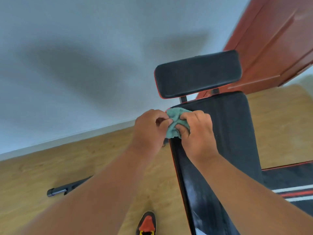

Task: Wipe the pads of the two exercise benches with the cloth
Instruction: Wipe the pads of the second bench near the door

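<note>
A bunched green cloth [174,123] is held between my two hands over the upper left corner of a long black bench pad [233,133] with red edging. My left hand [149,131] pinches the cloth's left side. My right hand [197,131] grips its right side, thumb pressed into the fabric. Beyond the long pad stands a smaller black head pad [198,73] on a metal post. A second black pad [288,178] with red and white stripes shows at the right edge.
A black bench foot bar [67,188] lies on the wooden floor [50,175] at the lower left. My shoe [146,223] is at the bottom. A white wall [67,65] runs behind, and a red-brown door [274,44] stands at the upper right.
</note>
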